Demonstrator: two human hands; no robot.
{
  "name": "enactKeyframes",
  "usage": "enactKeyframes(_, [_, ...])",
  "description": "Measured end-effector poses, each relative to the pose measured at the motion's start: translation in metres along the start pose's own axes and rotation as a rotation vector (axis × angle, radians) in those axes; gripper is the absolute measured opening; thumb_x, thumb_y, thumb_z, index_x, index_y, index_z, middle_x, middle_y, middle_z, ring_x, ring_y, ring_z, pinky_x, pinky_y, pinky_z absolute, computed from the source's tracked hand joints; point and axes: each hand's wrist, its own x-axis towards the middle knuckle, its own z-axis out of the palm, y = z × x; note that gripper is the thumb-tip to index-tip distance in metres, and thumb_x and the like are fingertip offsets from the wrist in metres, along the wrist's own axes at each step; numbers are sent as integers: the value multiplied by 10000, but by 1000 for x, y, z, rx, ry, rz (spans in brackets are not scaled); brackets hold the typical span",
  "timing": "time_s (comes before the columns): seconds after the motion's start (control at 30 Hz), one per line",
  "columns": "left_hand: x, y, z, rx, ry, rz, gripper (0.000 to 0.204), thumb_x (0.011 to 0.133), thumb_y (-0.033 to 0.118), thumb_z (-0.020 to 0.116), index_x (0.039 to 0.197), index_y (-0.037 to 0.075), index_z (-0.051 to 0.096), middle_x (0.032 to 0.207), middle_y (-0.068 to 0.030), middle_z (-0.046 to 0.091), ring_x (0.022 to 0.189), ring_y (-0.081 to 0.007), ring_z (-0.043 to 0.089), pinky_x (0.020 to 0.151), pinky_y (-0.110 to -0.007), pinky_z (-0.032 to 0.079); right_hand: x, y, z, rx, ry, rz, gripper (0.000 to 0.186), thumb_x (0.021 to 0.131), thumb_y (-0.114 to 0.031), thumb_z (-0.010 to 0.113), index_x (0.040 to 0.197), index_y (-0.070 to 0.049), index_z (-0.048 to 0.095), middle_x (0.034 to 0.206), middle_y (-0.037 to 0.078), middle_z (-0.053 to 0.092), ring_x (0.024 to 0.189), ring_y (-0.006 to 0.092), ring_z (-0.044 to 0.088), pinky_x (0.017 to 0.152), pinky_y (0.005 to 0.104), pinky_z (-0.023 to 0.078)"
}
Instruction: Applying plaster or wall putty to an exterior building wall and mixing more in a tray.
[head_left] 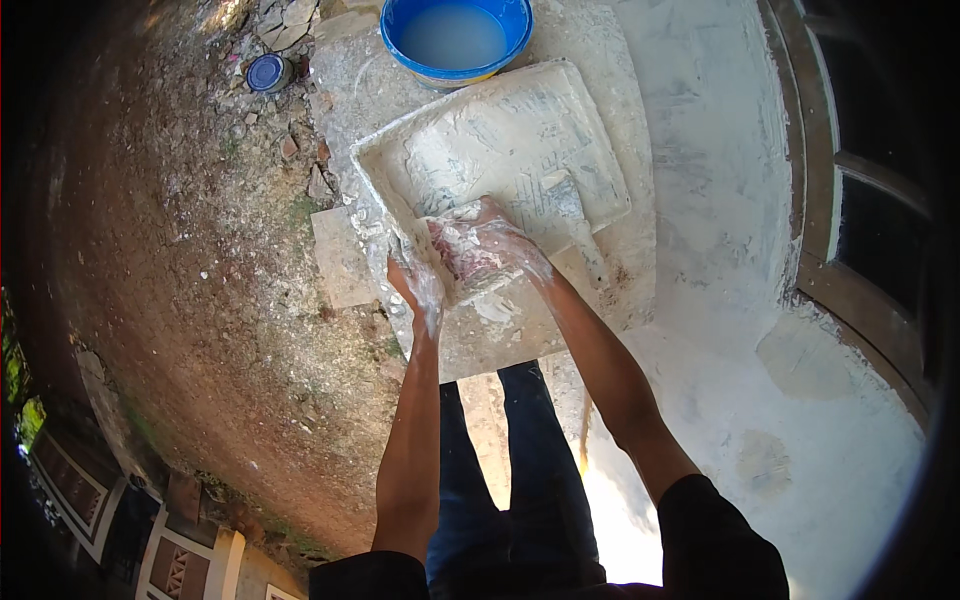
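A rectangular tray [600, 135] caked with white paste rests in front of me. My left hand [416, 276], smeared white, grips the tray's near left corner from outside with its fingers closed round the wall. Just inside that corner, my right hand [495, 240] bends over a crumpled reddish-pink thing [448, 250], perhaps a rag, streaked with paste. The right fingers curl onto it, partly hidden by the coating. To their right, a flat, wide-headed tool [568, 200] lies in the tray, its handle over the near rim; whether brush or scraper, I cannot tell.
A blue basin [455, 72] of cloudy water stands behind the tray on the same pale board [635, 230]. A small blue-lidded can [268, 73] sits on the rough ground at left. White-coated wall [715, 150] and a brown frame [850, 295] flank the right side.
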Motion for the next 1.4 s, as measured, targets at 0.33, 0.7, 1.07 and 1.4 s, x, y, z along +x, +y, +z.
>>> enactKeyframes(0.33, [-29,23,-45,413,-128,10,296,859,60,514,1134,-48,536,1104,-156,587,1027,-192,542,894,-304,397,7,-10,-7,11,-58,-106,551,698,-355,710,1049,42,557,931,154,618,814,212,580,743,332,473])
enactKeyframes(0.7, [-35,20,-61,538,-161,-81,278,794,20,595,1062,-48,577,973,-125,638,879,-165,591,769,-286,455,-6,-4,-16,-114,-1,-20,684,675,-401,723,1087,76,457,963,169,584,854,229,556,746,351,467])
enactKeyframes(1.07, [-41,34,-52,338,-219,-173,307,790,31,592,1091,-25,564,997,-137,627,921,-190,580,826,-303,432,-13,-25,-35,-482,196,37,746,685,-565,623,1093,46,494,1037,248,568,995,368,547,830,406,446])
enactKeyframes(1.4, [-51,23,-53,297,-192,-264,331,797,-20,548,1127,-45,528,1031,-136,607,950,-194,566,833,-295,424,13,-16,1,-314,91,-37,585,673,-401,712,975,81,572,959,240,603,929,318,596,761,383,487])
